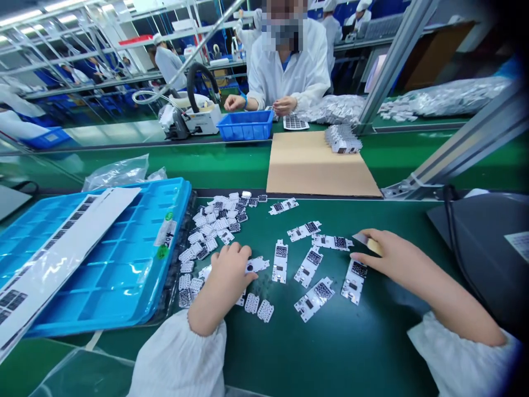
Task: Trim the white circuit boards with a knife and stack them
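1. A green mat point(330, 353) is seen on the bench, and small white boards point(308, 266) with black squares are spread out on it. Clock times are told from the middle of these boards, with 12 o'clock at the far side of the bench.
2. The left hand point(231, 269) is placed at 9 o'clock. Its fingers are curled a little and are laid on one white board point(257, 264). It cannot be told if that board is gripped or only touched.
3. The right hand point(397, 259) is held at 3 o'clock, just above the boards. A small pale piece point(365, 241) seems to be pinched in its fingers, but the view of it is poor.
4. A heap of white boards point(206, 234) is left at 10 o'clock, close to the left hand.
5. A blue tray point(128, 264) is set at 9 o'clock, just past the heap. A long white paper point(70, 248) is laid on it.
6. A brown card sheet point(318, 165) is placed at 12 o'clock, and a stack of boards point(343, 139) is stood on it.
7. Across the bench, at 12 o'clock, a co-worker's hands point(258, 102) are held near a blue bin point(246, 125).
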Demonstrator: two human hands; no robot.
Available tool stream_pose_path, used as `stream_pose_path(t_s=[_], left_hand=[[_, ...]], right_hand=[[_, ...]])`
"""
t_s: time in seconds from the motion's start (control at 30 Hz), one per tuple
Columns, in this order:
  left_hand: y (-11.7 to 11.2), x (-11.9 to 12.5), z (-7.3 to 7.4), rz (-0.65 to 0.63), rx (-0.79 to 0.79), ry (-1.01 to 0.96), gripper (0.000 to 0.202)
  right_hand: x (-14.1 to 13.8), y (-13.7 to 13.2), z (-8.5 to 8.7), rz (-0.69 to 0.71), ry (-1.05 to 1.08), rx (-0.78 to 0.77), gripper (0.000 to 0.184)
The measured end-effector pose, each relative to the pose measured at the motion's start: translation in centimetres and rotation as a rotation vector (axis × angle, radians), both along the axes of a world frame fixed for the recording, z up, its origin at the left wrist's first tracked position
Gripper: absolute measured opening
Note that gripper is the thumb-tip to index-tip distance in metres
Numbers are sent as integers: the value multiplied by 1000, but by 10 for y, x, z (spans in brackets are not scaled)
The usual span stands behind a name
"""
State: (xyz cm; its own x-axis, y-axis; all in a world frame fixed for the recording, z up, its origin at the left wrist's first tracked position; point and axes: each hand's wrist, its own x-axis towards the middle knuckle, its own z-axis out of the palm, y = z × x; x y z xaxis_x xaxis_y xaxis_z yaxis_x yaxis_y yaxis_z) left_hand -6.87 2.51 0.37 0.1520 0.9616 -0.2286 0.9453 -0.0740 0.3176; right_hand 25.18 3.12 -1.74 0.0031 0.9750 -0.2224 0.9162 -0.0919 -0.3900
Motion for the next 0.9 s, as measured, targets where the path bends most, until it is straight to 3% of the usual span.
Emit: stream_pose_path(t_s=[0.17, 0.33, 0.43, 0.53, 0.6, 0.7, 0.83, 0.9], left_hand=[[3, -3, 0, 78, 32, -150, 16], [9, -21, 6, 215, 63, -589, 17], [8, -28, 6, 361, 108, -898, 29], [7, -26, 6, 493, 116, -1149, 36], [6, -23, 6, 553, 95, -1272, 38], [3, -14, 6, 586, 29, -1397, 35], [-9, 15, 7, 527, -178, -1489, 25], [-15, 35, 11, 473, -344, -1524, 21]], right_hand=[[-58, 15, 20, 159, 77, 126, 34], [-127, 16, 42, 439, 97, 152, 19], [-160, -8, 37, 617, 78, 99, 22], [-179, -36, 21, 656, 26, 61, 37], [-181, -49, 13, 637, 5, 54, 32], [-165, -54, 15, 609, 72, 17, 21], [-121, -50, 24, 492, 710, -212, 26], [-100, -47, 22, 411, 981, -215, 32]])
